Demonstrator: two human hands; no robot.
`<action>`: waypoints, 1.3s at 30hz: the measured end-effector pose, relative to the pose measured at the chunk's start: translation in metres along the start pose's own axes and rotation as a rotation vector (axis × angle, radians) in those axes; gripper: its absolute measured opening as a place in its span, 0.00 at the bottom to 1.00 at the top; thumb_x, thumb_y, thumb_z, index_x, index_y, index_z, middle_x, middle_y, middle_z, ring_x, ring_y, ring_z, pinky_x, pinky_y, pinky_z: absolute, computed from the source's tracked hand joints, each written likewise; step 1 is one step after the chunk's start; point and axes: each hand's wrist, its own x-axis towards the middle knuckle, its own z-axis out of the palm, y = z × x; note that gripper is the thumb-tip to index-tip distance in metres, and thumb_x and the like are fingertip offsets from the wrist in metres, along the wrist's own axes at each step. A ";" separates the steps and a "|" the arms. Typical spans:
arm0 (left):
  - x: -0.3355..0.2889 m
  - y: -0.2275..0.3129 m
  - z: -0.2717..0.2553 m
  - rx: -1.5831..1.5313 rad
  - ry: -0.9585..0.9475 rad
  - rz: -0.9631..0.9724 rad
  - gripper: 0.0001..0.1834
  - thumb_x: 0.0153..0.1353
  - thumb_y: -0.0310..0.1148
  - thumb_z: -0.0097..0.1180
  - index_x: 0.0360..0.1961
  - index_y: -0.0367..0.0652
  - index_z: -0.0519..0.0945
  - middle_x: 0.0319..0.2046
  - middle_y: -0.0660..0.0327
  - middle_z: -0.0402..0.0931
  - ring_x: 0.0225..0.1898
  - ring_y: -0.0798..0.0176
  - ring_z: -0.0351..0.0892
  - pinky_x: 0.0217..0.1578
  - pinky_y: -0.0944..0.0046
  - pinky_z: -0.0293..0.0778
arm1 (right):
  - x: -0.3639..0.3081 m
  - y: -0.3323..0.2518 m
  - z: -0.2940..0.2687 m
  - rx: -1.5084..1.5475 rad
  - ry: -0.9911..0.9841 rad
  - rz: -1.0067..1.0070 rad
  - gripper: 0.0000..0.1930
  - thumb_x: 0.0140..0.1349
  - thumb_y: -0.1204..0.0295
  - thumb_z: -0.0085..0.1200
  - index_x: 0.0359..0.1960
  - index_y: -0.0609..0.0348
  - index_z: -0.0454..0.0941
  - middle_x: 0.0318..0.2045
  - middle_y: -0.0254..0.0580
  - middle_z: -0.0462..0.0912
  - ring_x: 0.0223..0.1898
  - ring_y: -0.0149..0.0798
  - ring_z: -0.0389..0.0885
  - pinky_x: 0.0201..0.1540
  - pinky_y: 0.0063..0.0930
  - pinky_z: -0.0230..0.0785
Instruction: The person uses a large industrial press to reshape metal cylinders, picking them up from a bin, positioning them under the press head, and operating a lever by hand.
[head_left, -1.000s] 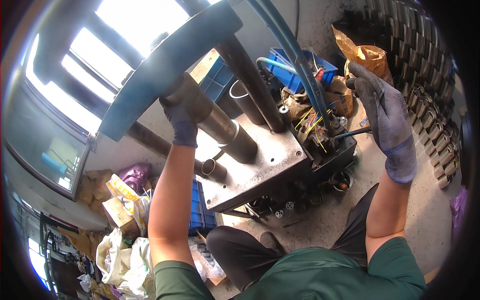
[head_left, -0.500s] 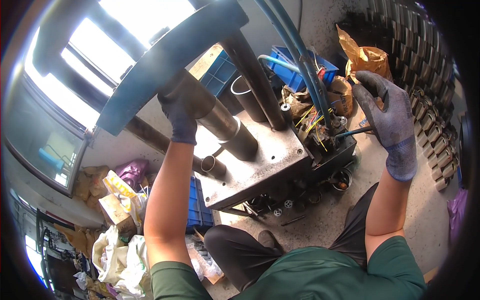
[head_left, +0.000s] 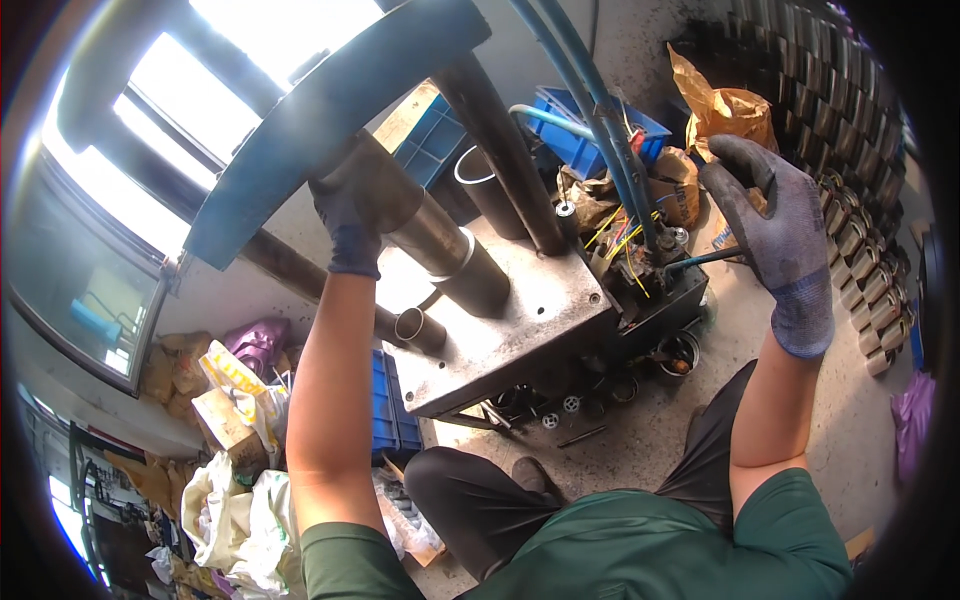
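My left hand (head_left: pixel 345 200), in a dark work glove, is against the upper part of a thick metal cylinder (head_left: pixel 430 235) under the blue press plate (head_left: pixel 340 110). Its fingers curl around the far side and are partly hidden. The cylinder meets a dark round base (head_left: pixel 475 282) on the press table (head_left: pixel 510 350). My right hand (head_left: pixel 775 215), in a grey-blue glove, is raised at the right with thumb and fingers apart in a curve. A thin dark lever (head_left: pixel 705 260) reaches from the press to the heel of that hand; whether they touch is unclear.
A short tube (head_left: pixel 420 330) and a wider tube (head_left: pixel 490 190) stand on the press table. Blue hoses (head_left: pixel 605 110) and loose yellow wires (head_left: pixel 630 240) are at its right. Stacked metal parts (head_left: pixel 870 270) line the right side. Sacks (head_left: pixel 240 510) lie at the left.
The whole scene has shifted slightly left in the picture. Both hands keep nearly the same pose, the left at the cylinder and the right beside the lever.
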 end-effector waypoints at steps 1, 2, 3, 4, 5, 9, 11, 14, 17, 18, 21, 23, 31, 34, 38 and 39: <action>0.000 -0.001 -0.001 -0.014 -0.003 -0.017 0.33 0.52 0.25 0.74 0.59 0.39 0.75 0.53 0.60 0.79 0.52 0.60 0.79 0.54 0.62 0.77 | -0.001 0.000 -0.001 -0.002 0.001 -0.001 0.19 0.66 0.66 0.63 0.54 0.65 0.82 0.47 0.49 0.87 0.49 0.37 0.85 0.56 0.31 0.74; 0.000 -0.001 -0.002 -0.014 -0.001 -0.015 0.33 0.52 0.25 0.74 0.59 0.39 0.75 0.53 0.60 0.79 0.52 0.60 0.79 0.54 0.62 0.77 | -0.001 0.000 -0.001 -0.013 0.013 -0.028 0.18 0.67 0.64 0.61 0.52 0.65 0.82 0.45 0.50 0.87 0.48 0.39 0.86 0.55 0.33 0.75; 0.000 -0.003 -0.002 -0.033 0.007 -0.018 0.32 0.52 0.25 0.74 0.58 0.39 0.76 0.52 0.59 0.79 0.52 0.60 0.79 0.54 0.62 0.77 | -0.002 0.000 -0.002 -0.026 0.026 -0.055 0.18 0.68 0.62 0.60 0.49 0.65 0.83 0.43 0.50 0.88 0.46 0.42 0.88 0.53 0.34 0.76; 0.000 -0.004 -0.003 -0.052 0.014 -0.020 0.31 0.51 0.25 0.75 0.57 0.39 0.76 0.51 0.59 0.80 0.51 0.60 0.79 0.53 0.62 0.77 | -0.003 -0.002 -0.003 -0.027 0.027 -0.057 0.18 0.68 0.62 0.60 0.49 0.65 0.83 0.43 0.50 0.88 0.46 0.42 0.88 0.53 0.34 0.76; 0.003 -0.008 -0.009 -0.057 0.019 -0.017 0.31 0.51 0.25 0.75 0.57 0.39 0.76 0.51 0.59 0.80 0.51 0.60 0.79 0.53 0.62 0.77 | -0.003 -0.006 -0.005 -0.030 -0.013 -0.044 0.18 0.68 0.63 0.60 0.49 0.66 0.83 0.43 0.51 0.88 0.46 0.42 0.88 0.53 0.34 0.76; 0.014 -0.022 -0.017 -0.012 0.011 0.023 0.32 0.51 0.25 0.75 0.58 0.39 0.75 0.49 0.59 0.81 0.49 0.61 0.81 0.52 0.62 0.78 | -0.015 -0.010 -0.013 -0.117 -0.052 -0.054 0.17 0.67 0.64 0.59 0.49 0.68 0.82 0.42 0.53 0.87 0.46 0.43 0.88 0.51 0.33 0.76; 0.028 -0.026 -0.023 0.321 -0.033 0.123 0.35 0.51 0.26 0.75 0.61 0.38 0.72 0.51 0.58 0.81 0.49 0.61 0.81 0.52 0.63 0.80 | -0.029 -0.014 -0.022 -0.212 -0.072 -0.068 0.18 0.65 0.64 0.60 0.49 0.66 0.82 0.41 0.56 0.86 0.45 0.49 0.87 0.50 0.35 0.76; 0.029 -0.033 -0.027 0.480 -0.021 0.208 0.32 0.58 0.41 0.70 0.61 0.44 0.71 0.51 0.49 0.81 0.51 0.53 0.84 0.50 0.57 0.78 | -0.050 -0.011 -0.035 -0.354 -0.210 -0.110 0.17 0.60 0.65 0.61 0.46 0.66 0.82 0.39 0.56 0.85 0.42 0.57 0.84 0.46 0.43 0.75; 0.031 -0.027 -0.035 0.528 0.032 0.205 0.41 0.52 0.50 0.73 0.62 0.44 0.69 0.52 0.46 0.81 0.53 0.46 0.83 0.52 0.53 0.77 | -0.066 0.000 -0.049 -0.483 -0.276 -0.349 0.18 0.56 0.65 0.64 0.45 0.63 0.82 0.37 0.54 0.84 0.42 0.57 0.82 0.48 0.44 0.72; 0.020 -0.021 -0.024 0.562 0.044 0.181 0.45 0.47 0.52 0.75 0.63 0.44 0.68 0.52 0.46 0.81 0.54 0.45 0.82 0.53 0.51 0.77 | -0.067 0.002 -0.054 -0.520 -0.341 -0.365 0.19 0.57 0.64 0.64 0.46 0.62 0.82 0.36 0.52 0.83 0.41 0.56 0.82 0.48 0.46 0.72; -0.003 -0.002 -0.002 0.622 0.068 0.170 0.49 0.42 0.54 0.77 0.62 0.44 0.67 0.52 0.45 0.80 0.54 0.43 0.82 0.54 0.50 0.77 | -0.073 -0.003 -0.072 -0.646 -0.545 -0.315 0.20 0.57 0.63 0.63 0.49 0.60 0.81 0.38 0.51 0.83 0.41 0.56 0.82 0.48 0.46 0.72; -0.010 0.014 -0.002 0.657 0.045 0.141 0.49 0.40 0.51 0.78 0.61 0.44 0.65 0.51 0.45 0.80 0.53 0.43 0.82 0.54 0.51 0.76 | -0.076 -0.001 -0.075 -0.694 -0.642 -0.295 0.21 0.57 0.60 0.63 0.50 0.60 0.81 0.40 0.52 0.84 0.42 0.56 0.82 0.49 0.46 0.72; -0.033 0.056 0.009 0.690 -0.024 -0.050 0.44 0.51 0.47 0.67 0.63 0.37 0.59 0.55 0.44 0.76 0.57 0.46 0.79 0.56 0.53 0.75 | -0.075 -0.012 -0.082 -0.768 -0.815 -0.175 0.20 0.59 0.58 0.60 0.49 0.57 0.83 0.44 0.50 0.85 0.47 0.54 0.83 0.51 0.46 0.74; -0.024 0.021 -0.005 0.617 0.061 -0.025 0.46 0.51 0.46 0.66 0.65 0.36 0.59 0.54 0.42 0.76 0.56 0.43 0.79 0.56 0.52 0.74 | -0.073 -0.023 -0.073 -0.855 -0.851 -0.195 0.21 0.59 0.56 0.59 0.49 0.55 0.83 0.47 0.44 0.84 0.51 0.49 0.82 0.58 0.47 0.68; -0.050 -0.060 -0.030 0.177 0.120 0.092 0.64 0.41 0.49 0.80 0.73 0.33 0.55 0.64 0.40 0.65 0.64 0.44 0.70 0.63 0.52 0.69 | -0.080 -0.039 -0.055 -0.858 -0.746 -0.375 0.26 0.57 0.55 0.60 0.52 0.59 0.80 0.52 0.48 0.82 0.57 0.51 0.77 0.68 0.49 0.58; -0.063 -0.075 -0.040 0.187 0.170 0.123 0.66 0.40 0.50 0.81 0.74 0.33 0.54 0.66 0.41 0.62 0.66 0.44 0.67 0.65 0.52 0.67 | -0.081 -0.049 -0.040 -0.752 -0.701 -0.405 0.27 0.56 0.55 0.61 0.53 0.60 0.79 0.53 0.49 0.82 0.58 0.52 0.76 0.68 0.50 0.58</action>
